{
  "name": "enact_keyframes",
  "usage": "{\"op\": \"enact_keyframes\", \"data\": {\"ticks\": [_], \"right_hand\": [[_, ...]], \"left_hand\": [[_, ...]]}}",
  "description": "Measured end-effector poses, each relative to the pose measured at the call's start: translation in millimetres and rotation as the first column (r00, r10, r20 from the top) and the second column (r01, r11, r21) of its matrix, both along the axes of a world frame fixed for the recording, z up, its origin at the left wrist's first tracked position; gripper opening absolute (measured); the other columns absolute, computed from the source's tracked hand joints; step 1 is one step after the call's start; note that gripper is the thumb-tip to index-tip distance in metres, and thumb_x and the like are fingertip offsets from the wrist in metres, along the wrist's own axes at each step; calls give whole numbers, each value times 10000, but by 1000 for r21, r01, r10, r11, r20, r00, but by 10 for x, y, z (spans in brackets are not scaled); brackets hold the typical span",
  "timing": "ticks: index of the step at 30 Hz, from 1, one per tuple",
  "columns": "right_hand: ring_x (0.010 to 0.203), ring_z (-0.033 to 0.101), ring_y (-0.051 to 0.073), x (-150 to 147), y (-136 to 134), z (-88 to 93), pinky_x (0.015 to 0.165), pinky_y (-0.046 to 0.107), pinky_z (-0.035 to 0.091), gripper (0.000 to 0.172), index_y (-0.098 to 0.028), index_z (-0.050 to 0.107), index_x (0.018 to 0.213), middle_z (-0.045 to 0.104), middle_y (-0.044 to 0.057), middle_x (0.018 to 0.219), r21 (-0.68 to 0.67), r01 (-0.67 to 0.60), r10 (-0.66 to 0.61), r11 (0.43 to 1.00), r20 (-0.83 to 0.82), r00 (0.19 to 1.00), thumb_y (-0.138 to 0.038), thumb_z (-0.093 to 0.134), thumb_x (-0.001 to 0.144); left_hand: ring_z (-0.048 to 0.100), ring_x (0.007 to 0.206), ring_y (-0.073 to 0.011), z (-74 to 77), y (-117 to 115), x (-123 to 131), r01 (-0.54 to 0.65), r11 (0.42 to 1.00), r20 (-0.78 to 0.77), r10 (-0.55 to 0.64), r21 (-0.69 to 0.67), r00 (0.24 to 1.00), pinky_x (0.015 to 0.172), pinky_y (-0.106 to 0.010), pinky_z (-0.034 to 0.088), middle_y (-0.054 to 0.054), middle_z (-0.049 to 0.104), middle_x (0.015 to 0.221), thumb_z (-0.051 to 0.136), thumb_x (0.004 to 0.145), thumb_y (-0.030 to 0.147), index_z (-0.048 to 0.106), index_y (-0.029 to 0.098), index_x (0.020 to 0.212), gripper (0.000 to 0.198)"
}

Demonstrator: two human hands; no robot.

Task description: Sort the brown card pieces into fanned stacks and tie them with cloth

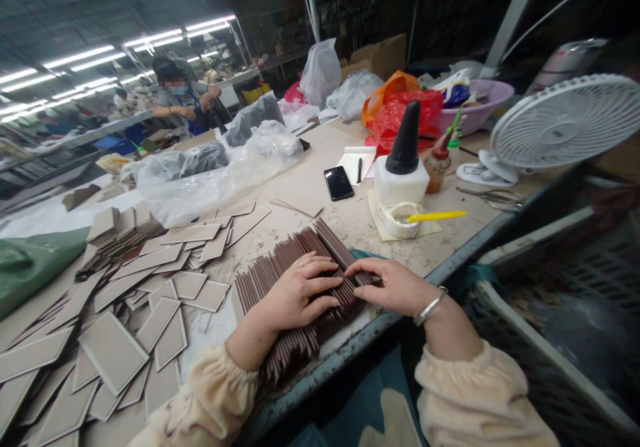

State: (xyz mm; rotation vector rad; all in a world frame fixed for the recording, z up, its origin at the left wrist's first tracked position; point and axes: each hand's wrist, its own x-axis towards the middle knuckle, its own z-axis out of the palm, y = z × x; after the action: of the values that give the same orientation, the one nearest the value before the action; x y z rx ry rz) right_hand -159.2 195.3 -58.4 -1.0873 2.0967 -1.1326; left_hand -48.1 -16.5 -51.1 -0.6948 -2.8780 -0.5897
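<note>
A long row of thin dark-brown strips (pixel 265 275), packed side by side on edge, lies along the table's front edge. My left hand (pixel 300 292) rests flat across the top of this row, its fingers stretched out and slightly apart. At the row's right end my right hand (pixel 397 286) has its thumb and fingers bent around the outermost strips (pixel 336 244), gripping them near their front part. Left of the row are many loose flat grey-beige rectangles with pale edges (pixel 114 352), overlapping one another.
Behind the strips stand a white bottle with a black cone top (pixel 401 180) and a glue tub (pixel 400 226) with a yellow-handled tool (pixel 437 216). A phone (pixel 339 184), scissors (pixel 493 198) and a white fan (pixel 565 127) lie beyond. Another person (pixel 185 97) sits far left.
</note>
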Motion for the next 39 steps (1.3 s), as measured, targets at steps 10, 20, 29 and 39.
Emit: {"op": "enact_keyframes", "data": {"ticks": [10,20,29,39], "right_hand": [[638,499,113,1,7,0,643,233,399,380,-250,617,982,582,-65,745,53,1,-2,999,22,1000,-320,742,630],[636,499,121,-4,-2,-43,610,235,388,362,-246,623,973,581,-57,741,36,6,-7,999,5,1000,-326,734,638],[645,504,118,-3,7,-41,633,235,389,353,-243,624,989,582,-60,739,23,-2,1,1000,10,1000,-321,726,660],[647,508,125,1,-5,-7,628,244,390,288,-227,628,968,593,-40,756,24,-3,4,1000,-32,999,-347,679,711]], "left_hand": [[535,1186,-212,0,-4,31,-11,998,-46,13,57,999,1134,-481,280,-90,601,1231,577,876,337,652,227,1124,282],[546,1162,-210,14,0,28,-6,998,-45,9,56,999,1130,-478,284,-91,592,1231,576,874,352,662,230,1107,276],[553,1135,-208,18,3,30,3,998,-56,0,55,998,1126,-481,287,-96,583,1228,572,873,357,662,231,1102,276],[538,1143,-218,43,20,21,-6,999,-42,7,35,999,1122,-472,292,-99,568,1231,574,864,371,665,219,1065,268]]}}
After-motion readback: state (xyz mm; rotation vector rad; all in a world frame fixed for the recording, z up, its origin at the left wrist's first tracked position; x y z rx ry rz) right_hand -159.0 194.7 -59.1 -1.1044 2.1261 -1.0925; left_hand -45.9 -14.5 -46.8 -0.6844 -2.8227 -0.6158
